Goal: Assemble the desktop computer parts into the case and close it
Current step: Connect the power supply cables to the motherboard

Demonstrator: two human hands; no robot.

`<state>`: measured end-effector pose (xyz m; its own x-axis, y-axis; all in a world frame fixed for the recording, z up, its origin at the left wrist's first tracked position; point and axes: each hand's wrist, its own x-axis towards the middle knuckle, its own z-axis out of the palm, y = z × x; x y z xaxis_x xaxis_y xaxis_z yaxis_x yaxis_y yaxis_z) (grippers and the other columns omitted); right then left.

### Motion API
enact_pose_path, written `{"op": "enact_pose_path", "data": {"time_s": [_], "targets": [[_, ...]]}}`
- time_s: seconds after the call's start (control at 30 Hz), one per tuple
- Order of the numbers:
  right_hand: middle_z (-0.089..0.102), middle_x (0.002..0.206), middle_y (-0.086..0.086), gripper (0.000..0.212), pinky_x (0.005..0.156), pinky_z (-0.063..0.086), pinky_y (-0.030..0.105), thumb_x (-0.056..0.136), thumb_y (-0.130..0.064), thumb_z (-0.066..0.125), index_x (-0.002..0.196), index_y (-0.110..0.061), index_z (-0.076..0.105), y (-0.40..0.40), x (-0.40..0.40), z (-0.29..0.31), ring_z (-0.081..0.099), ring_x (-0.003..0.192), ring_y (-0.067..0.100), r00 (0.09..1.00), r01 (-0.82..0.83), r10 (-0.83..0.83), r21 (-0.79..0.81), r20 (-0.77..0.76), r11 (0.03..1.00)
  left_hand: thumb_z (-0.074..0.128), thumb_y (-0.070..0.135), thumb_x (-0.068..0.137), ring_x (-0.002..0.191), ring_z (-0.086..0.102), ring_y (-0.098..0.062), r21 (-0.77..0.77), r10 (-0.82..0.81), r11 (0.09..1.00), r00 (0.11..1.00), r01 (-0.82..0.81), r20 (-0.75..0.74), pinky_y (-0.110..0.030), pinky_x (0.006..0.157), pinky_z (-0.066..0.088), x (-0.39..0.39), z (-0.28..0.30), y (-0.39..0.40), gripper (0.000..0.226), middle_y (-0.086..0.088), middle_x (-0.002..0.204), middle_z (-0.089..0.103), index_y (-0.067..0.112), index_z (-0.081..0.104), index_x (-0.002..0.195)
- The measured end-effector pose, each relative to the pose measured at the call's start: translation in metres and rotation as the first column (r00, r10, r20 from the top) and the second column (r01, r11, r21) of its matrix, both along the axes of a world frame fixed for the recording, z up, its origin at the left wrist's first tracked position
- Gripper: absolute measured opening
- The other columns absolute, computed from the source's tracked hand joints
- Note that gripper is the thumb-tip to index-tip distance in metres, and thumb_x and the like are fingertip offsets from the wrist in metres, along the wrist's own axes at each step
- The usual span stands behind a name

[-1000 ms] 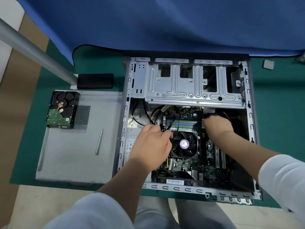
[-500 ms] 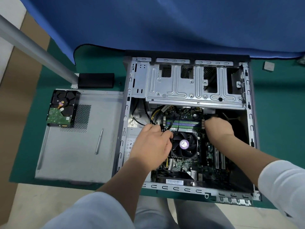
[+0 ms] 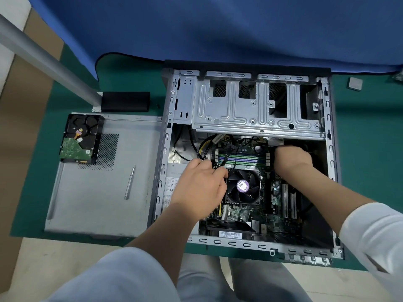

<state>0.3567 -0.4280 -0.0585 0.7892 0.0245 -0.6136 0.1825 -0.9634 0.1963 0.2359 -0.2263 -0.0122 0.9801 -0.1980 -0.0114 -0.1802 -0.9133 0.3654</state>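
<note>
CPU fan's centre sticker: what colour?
Purple, on the black CPU fan; the head view shows it.

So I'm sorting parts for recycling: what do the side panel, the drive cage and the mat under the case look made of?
Side panel: painted or bare grey sheet metal, matte, with a punched vent grid. Drive cage: stamped steel by the look of it, brighter zinc-like sheen, pressed ribs and rivets. Mat: dark green, flat and non-glossy, probably rubber or vinyl; the picture cannot settle which.
</note>
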Motion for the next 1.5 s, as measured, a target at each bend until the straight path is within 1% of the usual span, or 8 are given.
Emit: {"op": "enact_pose_path", "data": {"time_s": [0.33, 0.53, 0.67, 0.77, 0.87, 1.13, 1.37, 1.5], "targets": [[0.064, 0.113, 0.01, 0.026, 0.068, 0.042, 0.034, 0.086, -0.004, 0.053, 0.107, -0.01, 0.066, 0.015, -0.002, 0.0, 0.06, 0.107, 0.031, 0.998, 0.06, -0.06, 0.004, -0.031, 0.998, 0.056, 0.015, 0.086, 0.067, 0.048, -0.015, 0.004, -0.004, 1.0, 1.0, 0.004, 0.0, -0.027, 0.086, 0.033, 0.0, -0.001, 0.0, 0.017, 0.007, 0.053, 0.057, 0.013, 0.071, 0.093], [0.066, 0.097, 0.021, 0.016, 0.067, 0.041, 0.03, 0.085, 0.003, 0.05, 0.093, 0.001, 0.064, -0.01, -0.002, -0.002, 0.062, 0.091, 0.035, 0.989, 0.144, -0.147, 0.174, 0.005, 0.974, 0.052, 0.017, 0.086, 0.067, 0.048, -0.015, 0.011, -0.003, 1.0, 1.0, 0.003, -0.004, -0.028, 0.086, 0.034, 0.0, -0.001, 0.0, 0.021, 0.007, 0.053, 0.057, 0.014, 0.071, 0.093], [0.067, 0.101, 0.019, 0.023, 0.065, 0.042, 0.034, 0.083, 0.007, 0.048, 0.098, 0.001, 0.065, -0.007, -0.015, -0.001, 0.064, 0.094, 0.036, 0.999, -0.002, -0.002, 0.087, 0.047, 0.996, 0.054, 0.016, 0.086, 0.068, 0.048, -0.015, 0.007, 0.001, 1.0, 1.0, -0.001, -0.002, -0.027, 0.085, 0.034, -0.001, 0.0, 0.0, 0.019, 0.007, 0.054, 0.058, 0.014, 0.071, 0.094], [0.064, 0.115, 0.01, 0.034, 0.065, 0.042, 0.034, 0.086, 0.005, 0.049, 0.113, -0.007, 0.065, 0.007, -0.021, -0.002, 0.061, 0.107, 0.031, 0.99, -0.142, 0.141, -0.062, -0.027, 0.988, 0.054, 0.016, 0.086, 0.068, 0.048, -0.014, 0.01, -0.003, 1.0, 1.0, 0.003, -0.002, -0.028, 0.085, 0.035, -0.001, 0.0, 0.0, 0.019, 0.007, 0.054, 0.058, 0.014, 0.071, 0.093], [0.063, 0.12, 0.005, 0.037, 0.063, 0.042, 0.034, 0.086, 0.004, 0.051, 0.117, -0.012, 0.065, 0.018, -0.017, -0.002, 0.06, 0.111, 0.027, 0.972, -0.231, 0.222, -0.128, -0.078, 0.965, 0.057, 0.016, 0.085, 0.068, 0.048, -0.014, 0.01, -0.001, 1.0, 1.0, 0.001, 0.005, -0.027, 0.084, 0.036, -0.001, 0.0, 0.0, 0.016, 0.008, 0.053, 0.057, 0.015, 0.071, 0.092], [0.065, 0.11, 0.008, 0.033, 0.067, 0.046, 0.032, 0.084, 0.002, 0.051, 0.111, -0.011, 0.066, -0.004, -0.016, 0.003, 0.063, 0.103, 0.029, 0.961, -0.275, 0.277, -0.113, 0.011, 0.955, 0.05, 0.018, 0.088, 0.069, 0.048, -0.016, 0.005, 0.009, 1.0, 1.0, -0.009, -0.015, -0.031, 0.085, 0.04, -0.002, -0.002, 0.0, 0.022, 0.006, 0.054, 0.058, 0.014, 0.07, 0.094], [0.064, 0.12, 0.002, 0.034, 0.063, 0.044, 0.032, 0.089, 0.001, 0.05, 0.116, -0.012, 0.066, 0.023, -0.016, -0.01, 0.06, 0.111, 0.025, 0.943, -0.33, 0.318, -0.184, -0.095, 0.926, 0.047, 0.019, 0.088, 0.069, 0.048, -0.015, 0.013, 0.004, 1.0, 1.0, -0.004, -0.01, -0.029, 0.085, 0.036, 0.0, -0.001, 0.0, 0.025, 0.007, 0.055, 0.059, 0.014, 0.071, 0.094], [0.067, 0.111, 0.002, 0.032, 0.063, 0.043, 0.03, 0.086, -0.001, 0.051, 0.11, -0.014, 0.068, 0.013, -0.008, -0.004, 0.064, 0.103, 0.025, 0.954, -0.299, 0.3, -0.151, -0.016, 0.942, 0.045, 0.021, 0.088, 0.068, 0.048, -0.015, 0.005, 0.005, 1.0, 1.0, -0.005, -0.006, -0.029, 0.085, 0.035, -0.001, 0.0, 0.0, 0.027, 0.007, 0.054, 0.058, 0.015, 0.071, 0.093]]}}
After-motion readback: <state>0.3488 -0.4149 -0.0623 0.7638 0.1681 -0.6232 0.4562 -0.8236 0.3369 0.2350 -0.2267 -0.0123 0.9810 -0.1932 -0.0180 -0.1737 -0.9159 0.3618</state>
